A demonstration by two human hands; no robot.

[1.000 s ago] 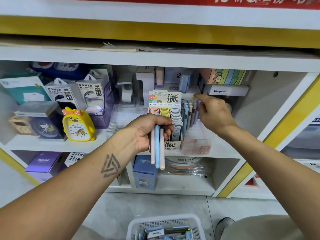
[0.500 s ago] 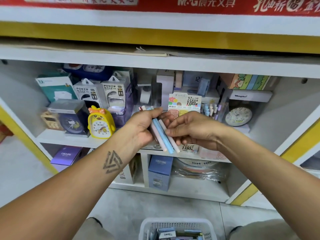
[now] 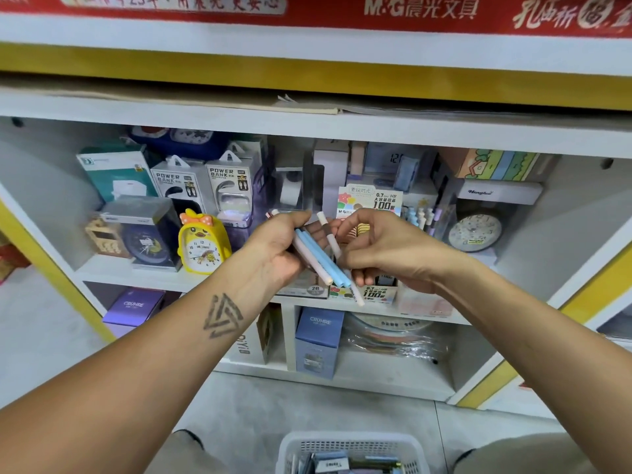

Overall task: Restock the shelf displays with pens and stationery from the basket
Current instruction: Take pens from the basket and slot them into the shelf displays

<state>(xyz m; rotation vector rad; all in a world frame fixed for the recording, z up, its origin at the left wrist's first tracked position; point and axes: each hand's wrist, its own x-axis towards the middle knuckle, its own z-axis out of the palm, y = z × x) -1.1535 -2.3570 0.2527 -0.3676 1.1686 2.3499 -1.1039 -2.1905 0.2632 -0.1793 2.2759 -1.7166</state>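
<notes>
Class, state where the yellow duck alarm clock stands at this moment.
In the head view, the yellow duck alarm clock stands on the upper shelf, left of the left hand, beside a dark boxed clock.

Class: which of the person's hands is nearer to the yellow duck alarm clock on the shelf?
Left. The left hand, gripping a bundle of pens, sits just right of the yellow duck clock. The right hand is farther right, beyond the pens.

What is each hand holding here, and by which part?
Left hand grips a pen bundle around its upper half. Right hand pinches a single white pen near its middle.
</notes>
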